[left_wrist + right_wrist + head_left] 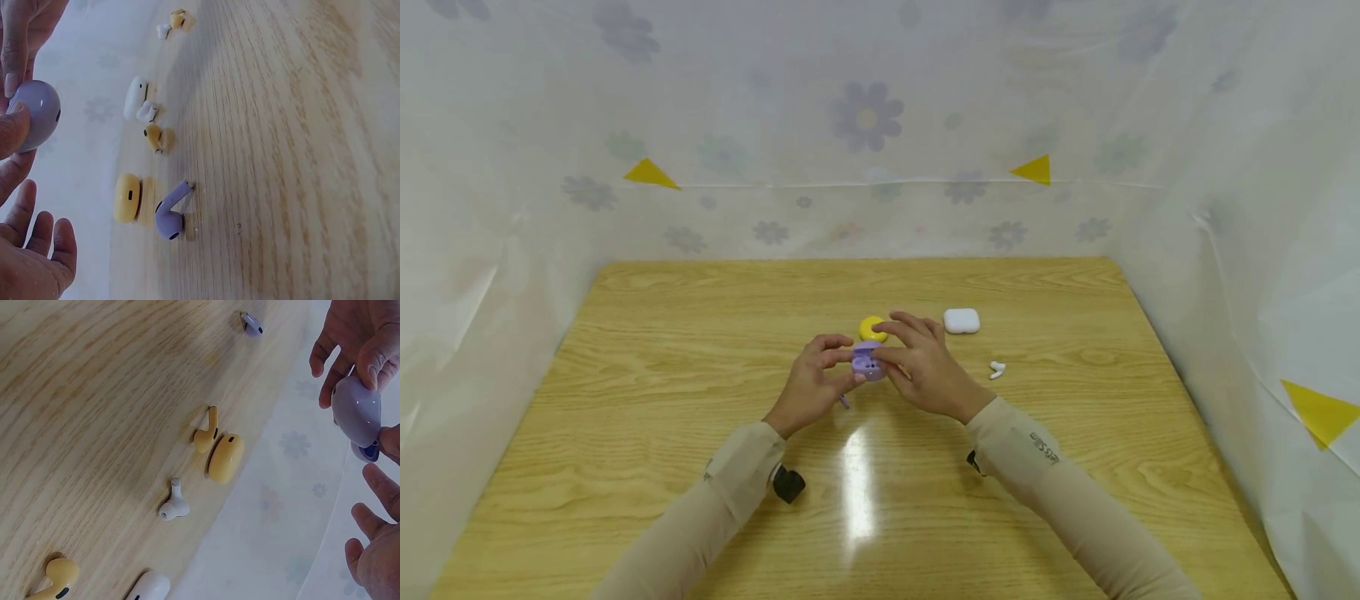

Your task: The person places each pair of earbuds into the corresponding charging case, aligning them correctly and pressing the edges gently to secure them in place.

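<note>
A purple earbud case (pixel 868 367) is held off the table with its lid raised, at the middle of the head view. My left hand (pixel 812 377) grips its left side, the thumb on the near face. At the right edge my right hand (pixel 925 367) has thumb and index finger on the case by its opening, the other fingers stretched out. Whether an earbud is between those fingertips is hidden. In the left wrist view the case (pixel 40 115) shows its smooth outer shell. A purple earbud (pixel 169 220) lies on the table below the hands.
Just beyond the hands lies a yellow earbud case (pixel 872 327). To the right are a white earbud case (pixel 962 321) and a white earbud (pixel 997 369). Yellow earbuds (pixel 203 436) and another white earbud (pixel 175 503) are on the wooden table (pixel 647 375). Pale sheeting surrounds it.
</note>
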Tool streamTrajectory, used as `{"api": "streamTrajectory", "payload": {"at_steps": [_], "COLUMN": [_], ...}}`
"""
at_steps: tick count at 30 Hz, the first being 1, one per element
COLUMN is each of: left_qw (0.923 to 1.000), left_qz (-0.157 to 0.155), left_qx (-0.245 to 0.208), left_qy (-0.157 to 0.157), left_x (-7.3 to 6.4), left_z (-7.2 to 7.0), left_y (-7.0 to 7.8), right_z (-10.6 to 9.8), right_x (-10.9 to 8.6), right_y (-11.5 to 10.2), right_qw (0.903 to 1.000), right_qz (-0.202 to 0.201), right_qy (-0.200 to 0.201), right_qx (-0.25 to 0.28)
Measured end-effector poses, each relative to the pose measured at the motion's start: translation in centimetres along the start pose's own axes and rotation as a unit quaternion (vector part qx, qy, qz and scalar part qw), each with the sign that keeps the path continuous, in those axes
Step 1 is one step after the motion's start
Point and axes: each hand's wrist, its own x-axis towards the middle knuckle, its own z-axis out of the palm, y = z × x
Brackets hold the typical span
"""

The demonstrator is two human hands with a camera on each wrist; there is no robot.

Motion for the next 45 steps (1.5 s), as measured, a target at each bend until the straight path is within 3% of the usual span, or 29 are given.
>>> {"api": "streamTrajectory", "payload": {"at_steps": [22, 25, 30, 32, 35, 40, 45], "left_qw": [0.9995, 0.9998, 0.9997, 0.9995, 0.9991, 0.999, 0.999], "left_qz": [-0.019, -0.019, -0.013, -0.007, -0.002, -0.006, -0.015], "left_qx": [-0.026, -0.01, 0.01, 0.019, 0.027, 0.028, 0.018], "left_qy": [-0.003, 0.006, 0.017, 0.023, 0.031, 0.035, 0.039], "left_x": [-0.1, 0.0, 0.0, 0.1, 0.2, 0.4, 0.5], "left_z": [-0.4, -0.5, -0.7, -0.9, -1.2, -1.8, -2.5], "left_y": [-0.6, -0.7, -0.6, -0.6, -0.5, -0.6, -0.8], "right_z": [0.5, 0.6, 0.8, 0.9, 1.5, 3.0, 4.4], "right_x": [-0.1, 0.0, 0.1, 0.1, 0.1, -0.1, 0.5], "right_y": [-0.4, -0.5, -0.3, 0.0, 0.4, 0.6, -0.3], "right_qw": [0.9998, 0.9997, 0.9928, 0.9905, 0.9895, 0.9811, 0.9739], "right_qz": [0.008, 0.015, 0.049, 0.074, 0.117, 0.175, 0.174], "right_qy": [-0.017, 0.009, 0.097, 0.1, 0.06, -0.048, -0.124], "right_qx": [0.0, 0.015, 0.052, 0.057, 0.059, 0.067, 0.076]}}
